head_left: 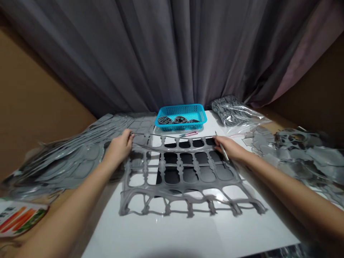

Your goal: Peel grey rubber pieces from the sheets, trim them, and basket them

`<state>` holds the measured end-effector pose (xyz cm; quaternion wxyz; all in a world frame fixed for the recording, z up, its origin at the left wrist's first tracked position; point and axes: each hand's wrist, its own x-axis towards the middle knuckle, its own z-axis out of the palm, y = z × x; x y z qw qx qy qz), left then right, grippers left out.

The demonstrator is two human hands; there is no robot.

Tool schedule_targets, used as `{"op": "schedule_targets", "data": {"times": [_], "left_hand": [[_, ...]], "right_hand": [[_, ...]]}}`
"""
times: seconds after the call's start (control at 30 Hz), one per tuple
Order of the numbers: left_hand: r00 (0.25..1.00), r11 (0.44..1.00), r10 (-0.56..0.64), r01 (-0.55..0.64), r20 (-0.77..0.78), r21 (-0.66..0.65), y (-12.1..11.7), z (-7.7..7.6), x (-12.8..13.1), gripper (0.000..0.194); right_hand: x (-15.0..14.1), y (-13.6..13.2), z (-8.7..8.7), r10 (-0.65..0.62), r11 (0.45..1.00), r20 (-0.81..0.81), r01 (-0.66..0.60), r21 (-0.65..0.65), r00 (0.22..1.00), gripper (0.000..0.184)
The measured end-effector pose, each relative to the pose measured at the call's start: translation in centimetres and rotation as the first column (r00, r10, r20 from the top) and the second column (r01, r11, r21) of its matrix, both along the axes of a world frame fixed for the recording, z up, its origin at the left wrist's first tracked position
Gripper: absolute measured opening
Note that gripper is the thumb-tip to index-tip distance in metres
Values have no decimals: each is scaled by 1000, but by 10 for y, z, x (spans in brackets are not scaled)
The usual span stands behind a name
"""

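The left hand [119, 145] is closed, fingers pinching the far left corner of a gray cut-out lattice sheet [179, 166]. The right hand [228, 145] is partly curled at the sheet's far right corner, gripping it while also holding a slim pen-like tool [224, 152] that points down toward the near side. The sheet spans between the two hands and spreads from them toward the near side, its openings showing a black mat [172, 175] and the white counter [139, 233]. A blue basket [182, 127] sits beyond it, between the hands.
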<state>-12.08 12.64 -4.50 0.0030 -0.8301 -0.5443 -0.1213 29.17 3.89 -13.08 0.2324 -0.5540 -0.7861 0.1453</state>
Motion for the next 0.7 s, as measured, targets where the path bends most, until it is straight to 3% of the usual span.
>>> {"op": "schedule_targets", "data": {"times": [0.1,0.17,0.27,0.33,0.37,0.43,0.47,0.53,0.6,0.7], "left_hand": [[992,992,116,-113,-45,64,1,7,-8,35],[991,992,112,-106,-80,71,-2,7,-3,36],[993,997,19,-10,-116,70,-18,5,27,51],[980,987,-153,158,-130,31,-39,1,62,47],[926,935,-355,354,-128,-31,-52,-2,81,41],[764,765,-640,621,-87,-171,-78,-11,119,38],[686,678,-726,699,-58,-226,-90,-17,136,43],[601,573,-799,767,8,-289,-108,-31,160,54],[585,538,-810,775,53,-331,-116,-45,171,60],[602,532,-794,757,87,-379,-114,-58,172,62]], "right_hand": [[-14,7,2,38,999,-130,-39,2,991,27],[-18,4,7,30,999,-242,-32,-6,970,32],[-13,-11,15,-3,997,-441,-29,-65,897,51],[-5,-26,18,-23,988,-564,-66,-138,826,62],[-1,-33,18,-34,980,-611,-95,-178,791,65],[7,-48,15,-64,956,-671,-149,-254,739,63],[11,-54,13,-81,943,-686,-167,-288,723,60],[18,-65,8,-117,918,-695,-190,-348,710,53],[22,-74,5,-133,886,-680,-222,-408,721,46],[24,-79,7,-106,824,-634,-289,-488,766,35]]}}
